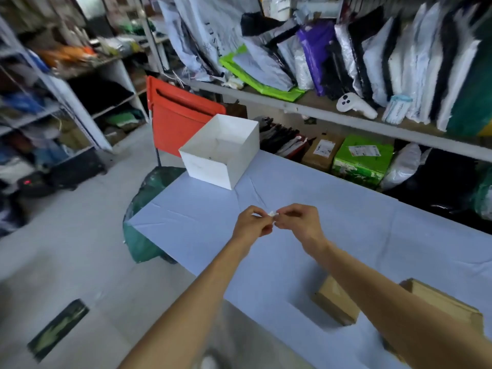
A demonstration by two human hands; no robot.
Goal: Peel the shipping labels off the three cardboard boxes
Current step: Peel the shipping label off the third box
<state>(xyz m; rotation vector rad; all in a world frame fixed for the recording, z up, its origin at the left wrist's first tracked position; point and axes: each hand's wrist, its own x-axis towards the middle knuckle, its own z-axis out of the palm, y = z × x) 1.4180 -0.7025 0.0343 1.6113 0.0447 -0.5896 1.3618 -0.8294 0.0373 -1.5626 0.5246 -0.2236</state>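
White label scrap [272,213] pinched between both hands' fingertips above table [346,222].

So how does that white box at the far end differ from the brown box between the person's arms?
The white box is open-topped; the brown cardboard box looks closed, with tape on top. The white box stands in full view at the far corner of the blue-covered table; the brown cardboard box lies near the person, partly behind the right forearm. Both rest on that table.
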